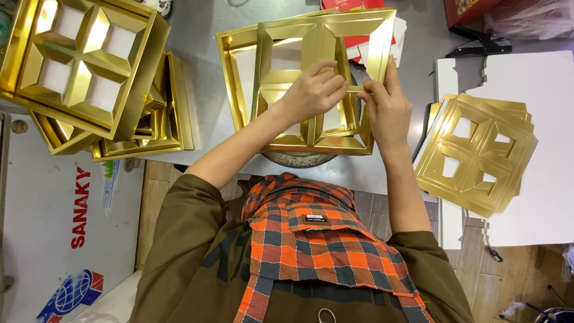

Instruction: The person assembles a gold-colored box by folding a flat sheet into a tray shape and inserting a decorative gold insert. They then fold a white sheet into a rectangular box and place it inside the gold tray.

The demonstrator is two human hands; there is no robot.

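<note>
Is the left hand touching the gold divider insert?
Touching. The head view shows the left hand with fingers pressed on the gold divider insert, no gap.

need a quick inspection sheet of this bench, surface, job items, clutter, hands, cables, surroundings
surface: grey metal table, scuffed, largely covered.
job's things: gold card four-cell divider insert tilted above a shallow gold tray.
clutter: stack of finished gold trays at left; pile of flat gold die-cut sheets on white boards at right; red cartons behind.
grippers: left hand pinches the insert's centre rib; right hand grips its right edge.
cables: nothing seen.
surroundings: white appliance lid lower left; wood-look floor; orange checked apron on the person.
</note>
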